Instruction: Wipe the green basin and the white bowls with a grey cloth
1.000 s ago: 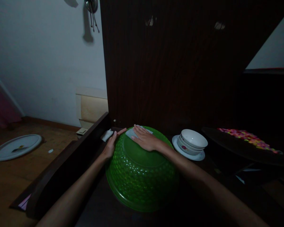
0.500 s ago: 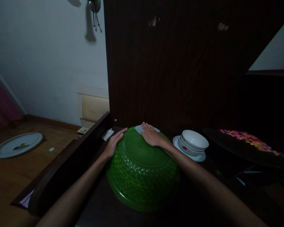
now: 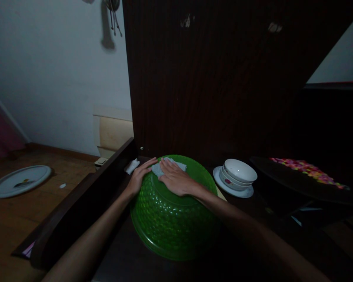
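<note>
Right hand (image 3: 176,181) lies flat and open, pressing a white cloth (image 3: 164,167) on the upturned green basin (image 3: 172,219). Left hand (image 3: 139,176), open too, braces its left side. Basin's on the dark table (image 3: 129,258), stacked bowls (image 3: 238,176) just right.

Pressing a pale cloth (image 3: 160,168) flat onto the base of an upturned green basin (image 3: 170,225) with the right hand (image 3: 175,181). Bracing the basin's wall at its 10 o'clock with the left hand (image 3: 139,176), palm flat. Working on a dark worktop (image 3: 126,260), near stacked white bowls (image 3: 239,175) at the basin's 2 o'clock.
</note>
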The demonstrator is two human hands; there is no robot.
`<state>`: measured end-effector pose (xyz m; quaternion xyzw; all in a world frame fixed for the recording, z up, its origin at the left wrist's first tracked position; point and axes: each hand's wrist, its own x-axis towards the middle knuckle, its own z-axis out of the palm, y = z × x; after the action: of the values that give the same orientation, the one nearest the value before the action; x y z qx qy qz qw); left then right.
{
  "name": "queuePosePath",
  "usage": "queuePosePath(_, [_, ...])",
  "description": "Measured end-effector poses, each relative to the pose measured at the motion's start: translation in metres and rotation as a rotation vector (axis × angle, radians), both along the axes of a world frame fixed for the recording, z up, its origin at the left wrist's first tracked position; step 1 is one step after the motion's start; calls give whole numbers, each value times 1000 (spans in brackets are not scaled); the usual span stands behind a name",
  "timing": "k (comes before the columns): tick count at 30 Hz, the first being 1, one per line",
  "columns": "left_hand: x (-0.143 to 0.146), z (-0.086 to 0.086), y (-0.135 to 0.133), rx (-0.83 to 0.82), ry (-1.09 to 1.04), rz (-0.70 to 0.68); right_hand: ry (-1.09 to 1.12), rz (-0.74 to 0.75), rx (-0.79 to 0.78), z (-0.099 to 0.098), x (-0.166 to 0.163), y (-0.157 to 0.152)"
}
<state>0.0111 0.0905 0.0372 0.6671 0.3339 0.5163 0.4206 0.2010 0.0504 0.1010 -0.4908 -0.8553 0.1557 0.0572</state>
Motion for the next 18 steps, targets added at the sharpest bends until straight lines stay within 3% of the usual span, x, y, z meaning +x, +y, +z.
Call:
queuePosePath(12, [-4, 1, 2, 45, 68, 0, 83, 212, 29, 6, -21, -61])
queuePosePath(18, [-3, 1, 0, 23, 65, 10, 63, 272, 183, -5, -17, -87])
